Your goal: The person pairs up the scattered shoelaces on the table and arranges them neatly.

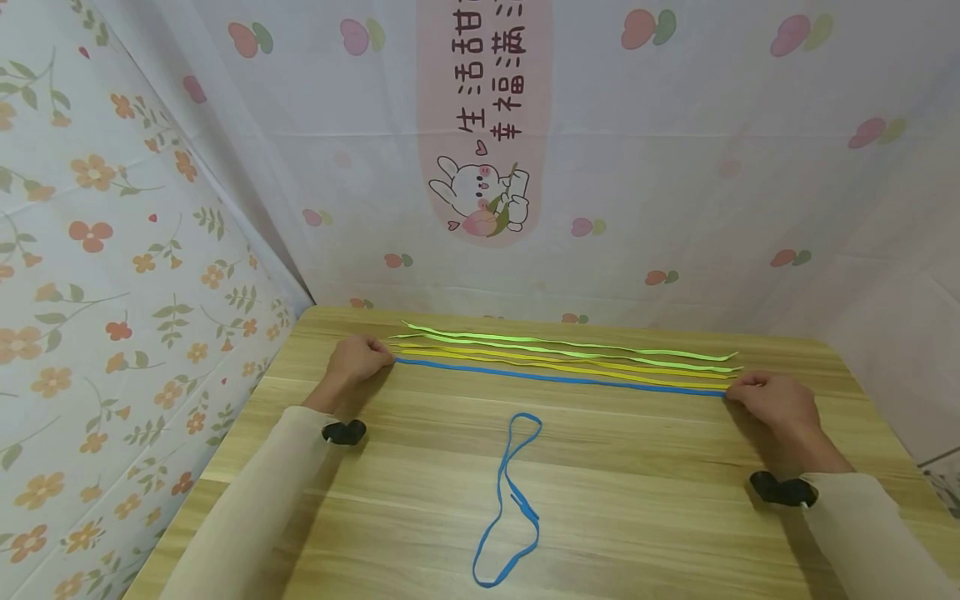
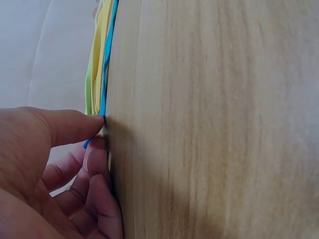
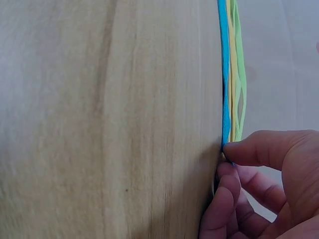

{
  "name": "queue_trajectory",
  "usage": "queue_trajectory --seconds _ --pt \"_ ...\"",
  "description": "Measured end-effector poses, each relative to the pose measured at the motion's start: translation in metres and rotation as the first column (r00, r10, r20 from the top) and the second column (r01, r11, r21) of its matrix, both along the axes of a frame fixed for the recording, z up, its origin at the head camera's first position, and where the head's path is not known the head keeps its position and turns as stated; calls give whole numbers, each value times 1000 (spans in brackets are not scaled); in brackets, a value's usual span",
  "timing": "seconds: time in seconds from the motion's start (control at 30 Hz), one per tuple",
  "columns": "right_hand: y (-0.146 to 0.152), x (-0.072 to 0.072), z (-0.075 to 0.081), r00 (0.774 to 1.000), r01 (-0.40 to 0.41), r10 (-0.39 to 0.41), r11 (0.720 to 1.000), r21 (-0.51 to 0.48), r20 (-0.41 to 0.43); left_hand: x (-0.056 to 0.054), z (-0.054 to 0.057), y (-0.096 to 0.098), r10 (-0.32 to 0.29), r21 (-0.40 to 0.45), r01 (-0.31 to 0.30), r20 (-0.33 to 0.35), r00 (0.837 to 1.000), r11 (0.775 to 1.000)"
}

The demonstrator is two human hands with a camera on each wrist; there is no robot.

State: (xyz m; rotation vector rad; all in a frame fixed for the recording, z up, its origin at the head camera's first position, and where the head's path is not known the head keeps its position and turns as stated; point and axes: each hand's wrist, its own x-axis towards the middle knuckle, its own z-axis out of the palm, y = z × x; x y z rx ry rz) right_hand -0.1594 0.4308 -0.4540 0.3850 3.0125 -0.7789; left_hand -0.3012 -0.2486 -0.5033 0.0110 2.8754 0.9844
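A blue shoelace (image 1: 558, 379) stretches nearly straight from side to side across the far part of the table. My left hand (image 1: 361, 358) pinches its left end between thumb and fingers; in the left wrist view a short blue tip (image 2: 87, 143) pokes out below the thumb. At the other end, my right hand (image 1: 776, 404) pinches the same lace, whose tip is mostly hidden by the fingers. Just beyond it lie yellow laces (image 1: 615, 365) and light green laces (image 1: 525, 338), roughly parallel. Nearer, a second blue shoelace (image 1: 525, 504) lies in a loose, twisted loop.
The wooden table (image 1: 637, 500) carries all the laces. A white printed cloth (image 1: 675, 167) hangs behind its far edge, and a flowered cloth (image 1: 135, 292) hangs along the left. Black wrist-worn devices (image 1: 782, 489) sit at both sleeve cuffs.
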Motion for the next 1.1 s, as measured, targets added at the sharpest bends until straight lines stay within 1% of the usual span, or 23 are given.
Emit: queue_trajectory --seconds 0.07,0.1,0.17,0.2,0.27,0.3,0.33,0.37,0.4,0.47,0.5,0.53,0.57,0.63,0.67,0.7,0.8,0.9,0.93,1.1 --pt "1 0 0 1000 -6 6 1000 -9 3 12 19 8 3 10 -3 18 1000 1000" --pt "1 0 -1 1000 -4 5 1000 -13 6 17 26 11 1 12 -1 23 1000 1000" --pt "2 -1 -1 1000 -9 9 1000 -21 7 24 37 15 -3 12 2 41 999 1000" --pt "2 -1 -2 1000 -10 10 999 -31 10 23 37 15 -2 14 2 48 999 1000" --pt "3 -1 -2 1000 -13 13 999 -40 13 15 25 10 -3 10 2 45 999 1000" --pt "3 -2 -2 1000 -12 13 999 -44 16 8 17 5 -14 20 13 40 999 1000" --pt "3 -2 -1 1000 -11 12 999 -50 19 5 12 3 -13 20 12 40 999 1000" --pt "3 -1 -1 1000 -12 13 998 -60 22 -2 3 -2 -18 19 18 32 999 1000" --pt "3 -1 0 1000 -9 11 998 -65 24 -6 -3 -5 -20 23 20 28 999 1000" --pt "3 -1 1 999 -4 7 997 -82 31 2 11 1 -11 25 10 47 999 1000" --pt "3 -1 2 999 -2 5 996 -88 33 5 16 3 -11 32 9 53 999 999" --pt "3 0 3 999 0 3 995 -98 33 12 24 8 2 25 -3 61 998 1000" --pt "3 0 3 999 0 4 994 -110 34 16 30 11 4 29 -6 65 998 1000" --pt "2 1 4 1000 2 2 993 -121 31 30 48 20 12 38 -15 74 997 999" --pt "2 1 4 1000 3 1 992 -123 29 32 51 21 12 40 -14 69 998 999" --pt "2 1 4 1000 2 1 992 -125 27 32 48 20 1 45 -3 50 999 999" --pt "2 1 4 1000 -1 5 992 -127 30 33 50 20 -11 40 10 36 999 999" --pt "3 1 5 999 2 4 991 -133 42 32 46 19 -10 41 8 33 999 999" --pt "3 1 5 999 4 3 991 -136 47 34 48 21 0 39 -1 46 999 999" --pt "3 1 5 999 6 2 988 -157 48 33 47 22 2 39 -3 46 999 999"
